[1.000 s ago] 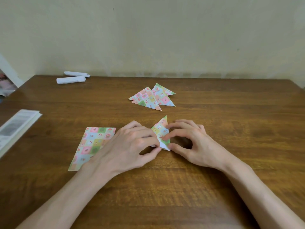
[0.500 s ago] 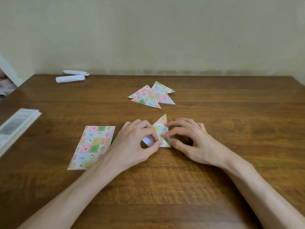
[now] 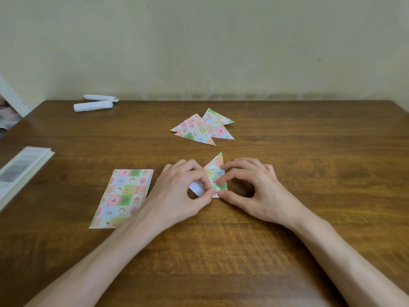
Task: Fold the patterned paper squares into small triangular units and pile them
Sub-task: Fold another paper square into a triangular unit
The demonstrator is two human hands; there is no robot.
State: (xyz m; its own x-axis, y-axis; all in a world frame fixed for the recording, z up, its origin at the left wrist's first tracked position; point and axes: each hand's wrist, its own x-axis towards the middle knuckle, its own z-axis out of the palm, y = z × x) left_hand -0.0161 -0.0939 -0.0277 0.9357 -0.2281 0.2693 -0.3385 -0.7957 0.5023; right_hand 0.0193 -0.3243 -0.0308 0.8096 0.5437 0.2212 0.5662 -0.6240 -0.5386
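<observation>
On the wooden table, near its middle, lies a half-folded paper unit, its patterned point aimed at the far side and a white flap of its plain underside sticking out at the near left. Both hands meet at its near end. The left hand comes in from the left with its fingers curled, thumb and forefinger pinching the paper where the white flap joins the patterned part. The right hand comes in from the right, also curled, with its forefinger tip pressed onto the patterned face and its thumb at the near corner, so the paper is nipped between them. The far tip of the unit stands clear of both hands. Farther away, apart from the hands, is a pile of finished triangular units, overlapping one another. A flat patterned sheet lies just left of the left hand, its right edge partly hidden by the wrist. Two white paper rolls rest at the far left, and a booklet lies at the left edge.
</observation>
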